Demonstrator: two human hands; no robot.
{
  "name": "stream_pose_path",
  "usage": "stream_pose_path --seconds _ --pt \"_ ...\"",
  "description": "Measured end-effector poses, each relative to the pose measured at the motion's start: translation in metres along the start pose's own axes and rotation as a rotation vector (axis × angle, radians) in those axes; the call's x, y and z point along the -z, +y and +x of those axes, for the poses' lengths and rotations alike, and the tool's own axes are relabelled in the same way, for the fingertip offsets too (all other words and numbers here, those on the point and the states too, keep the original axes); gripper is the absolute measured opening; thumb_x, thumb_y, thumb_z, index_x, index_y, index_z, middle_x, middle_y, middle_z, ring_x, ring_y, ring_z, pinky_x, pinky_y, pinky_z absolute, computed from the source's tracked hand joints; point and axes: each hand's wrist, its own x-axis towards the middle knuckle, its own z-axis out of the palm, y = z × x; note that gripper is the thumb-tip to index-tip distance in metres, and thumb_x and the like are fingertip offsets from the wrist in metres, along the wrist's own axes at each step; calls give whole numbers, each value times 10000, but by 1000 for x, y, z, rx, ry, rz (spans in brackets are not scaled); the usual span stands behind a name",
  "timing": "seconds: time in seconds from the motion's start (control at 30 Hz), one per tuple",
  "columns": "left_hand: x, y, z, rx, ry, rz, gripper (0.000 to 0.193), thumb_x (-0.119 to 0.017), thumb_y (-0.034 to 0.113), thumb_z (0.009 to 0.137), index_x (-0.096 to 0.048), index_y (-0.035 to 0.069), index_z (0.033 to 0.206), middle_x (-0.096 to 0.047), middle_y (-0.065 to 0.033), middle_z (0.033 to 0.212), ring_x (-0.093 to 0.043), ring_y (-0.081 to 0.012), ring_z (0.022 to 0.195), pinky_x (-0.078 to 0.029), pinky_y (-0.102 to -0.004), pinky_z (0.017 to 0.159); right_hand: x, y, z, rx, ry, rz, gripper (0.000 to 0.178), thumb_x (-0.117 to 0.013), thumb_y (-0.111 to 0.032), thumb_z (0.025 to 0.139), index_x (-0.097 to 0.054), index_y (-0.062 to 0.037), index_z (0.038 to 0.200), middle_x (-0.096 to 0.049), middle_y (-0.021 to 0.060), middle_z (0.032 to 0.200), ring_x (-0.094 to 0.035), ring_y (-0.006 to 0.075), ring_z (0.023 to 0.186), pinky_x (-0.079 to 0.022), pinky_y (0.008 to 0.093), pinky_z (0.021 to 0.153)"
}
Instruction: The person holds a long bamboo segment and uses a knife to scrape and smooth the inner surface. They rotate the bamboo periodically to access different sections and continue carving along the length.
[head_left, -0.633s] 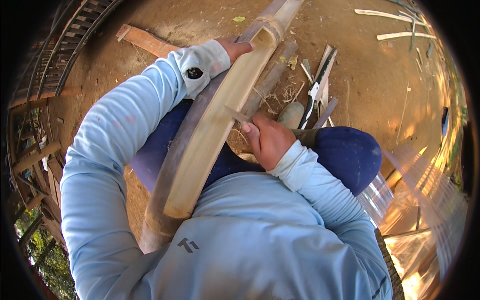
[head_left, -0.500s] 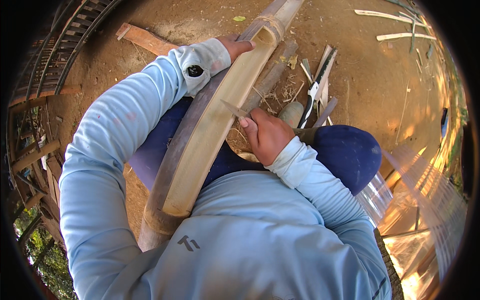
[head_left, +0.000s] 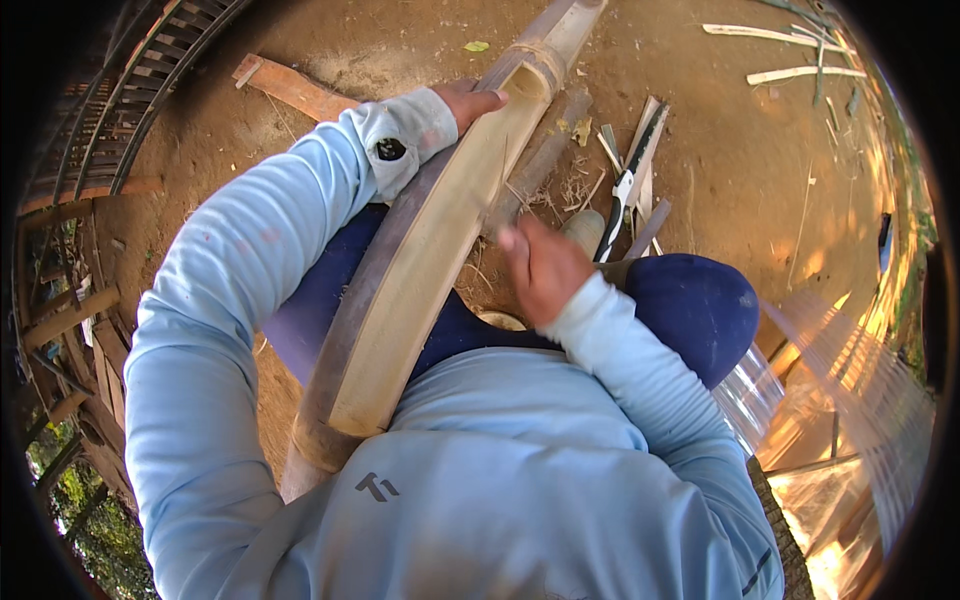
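Head view shows a bamboo pole (head_left: pixel 425 265) with a long opened trough slanting from lower left of centre to the top edge, across the person's lap. The two hands are apart: the left hand (head_left: pixel 474 103) is clamped on the pole's rim in the upper middle; the right hand (head_left: pixel 550 270), blurred at the centre, is closed around a small knife (head_left: pixel 496 214), its blade too smeared to tell whether it touches the bamboo. Right of them, a black-and-white tool (head_left: pixel 623 188) lies among pale strips; a reddish board (head_left: pixel 295 88) lies upper left.
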Motion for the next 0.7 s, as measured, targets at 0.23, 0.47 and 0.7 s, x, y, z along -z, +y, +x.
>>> stream_pose_path --seconds 0.23,0.47,0.7 --pt "4 9 -21 -77 -6 70 726 -401 614 954 -536 -10 1300 -637 -190 1156 -614 -299 1074 -438 -367 967 0 -13 -7 0 -77 67 347 -451 -330 1013 -525 -6 913 -593 269 677 -585 483 634 -460 556 596" --pt "5 18 -21 -24 34 62 776 -406 652 926 -515 -2 1329 -626 -224 1189 -603 -343 1115 -425 -384 992 5 -20 5 -45 -177 109 365 -433 -339 1022 -518 -4 901 -591 272 710 -587 481 678 -459 544 621" --pt "9 21 -20 -15 11 80 771 -400 656 924 -522 8 1324 -623 -215 1200 -590 -331 1145 -415 -386 1004 -1 -10 0 70 -134 99 399 -425 -358 1027 -522 -1 877 -572 275 685 -577 479 672 -457 531 607"
